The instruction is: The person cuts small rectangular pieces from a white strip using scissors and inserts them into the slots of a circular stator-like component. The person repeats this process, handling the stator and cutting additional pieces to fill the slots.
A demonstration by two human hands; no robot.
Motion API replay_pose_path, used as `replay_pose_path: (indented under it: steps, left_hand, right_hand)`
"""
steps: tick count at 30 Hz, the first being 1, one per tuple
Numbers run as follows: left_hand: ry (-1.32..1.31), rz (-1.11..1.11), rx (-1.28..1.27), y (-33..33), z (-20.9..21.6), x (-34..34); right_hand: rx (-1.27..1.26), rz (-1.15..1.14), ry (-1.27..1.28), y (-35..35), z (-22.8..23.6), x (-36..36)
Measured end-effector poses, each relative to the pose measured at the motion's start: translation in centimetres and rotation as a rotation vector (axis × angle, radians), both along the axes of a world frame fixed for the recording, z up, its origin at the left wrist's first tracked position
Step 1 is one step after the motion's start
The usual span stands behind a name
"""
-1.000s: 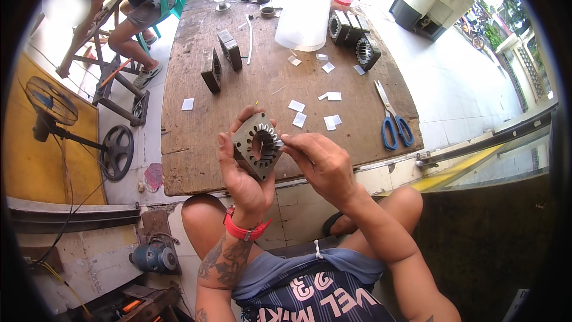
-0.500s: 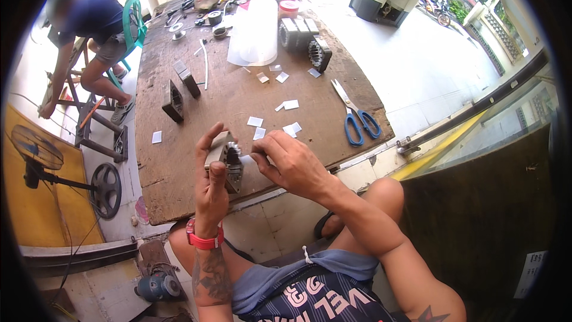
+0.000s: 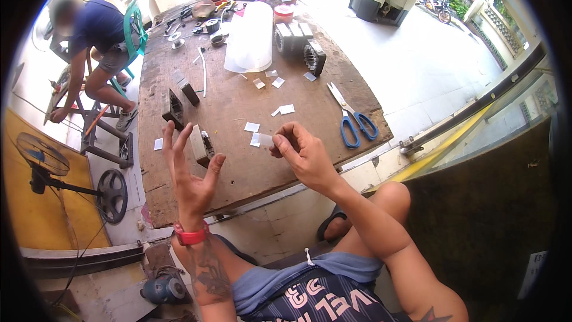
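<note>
My left hand [image 3: 193, 185] is open, its fingers and thumb spread, wearing a red watch at the wrist. Just beyond its palm, a slotted metal motor core [image 3: 200, 144] stands on the wooden table [image 3: 232, 98]. I pinch a small translucent plastic piece [image 3: 266, 139] between the thumb and fingers of my right hand [image 3: 304, 158]. Near that hand lie several small pale rectangular pieces, among them a white rectangle [image 3: 252, 127] and another white rectangle [image 3: 286, 109]. Two more dark metal cores, one a squarish frame [image 3: 172, 105], stand farther off on the left.
Blue-handled scissors [image 3: 357, 128] lie at the table's right. Farther back are a rolled translucent sheet [image 3: 250, 39], grouped metal cores [image 3: 293, 37] and cluttered tools. A seated person [image 3: 98, 33] works at the left, near a fan [image 3: 42, 155]. An angle grinder [image 3: 162, 289] lies below.
My left hand has let go of the motor core, which now stands on the table, and its fingers have spread. My right hand has drawn away rightward with the plastic piece.
</note>
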State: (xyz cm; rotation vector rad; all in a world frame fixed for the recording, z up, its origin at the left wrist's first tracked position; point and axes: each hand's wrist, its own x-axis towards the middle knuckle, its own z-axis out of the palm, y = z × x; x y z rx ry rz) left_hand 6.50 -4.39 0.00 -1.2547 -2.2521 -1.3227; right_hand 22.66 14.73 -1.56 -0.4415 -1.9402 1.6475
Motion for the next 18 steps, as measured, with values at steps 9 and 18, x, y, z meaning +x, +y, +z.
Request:
replay_pose_path:
  steps: [9,18]
  left_hand:
    - [-1.069,-0.348,0.357,3.3,-2.2,7.5]
    - [-1.360,-0.533,0.487,3.4,-2.7,5.8]
  right_hand:
    - [0.395,0.057,0.043,-0.6,1.3,1.5]
    - [0.822,-0.420,-0.806,9.1,3.7,9.2]
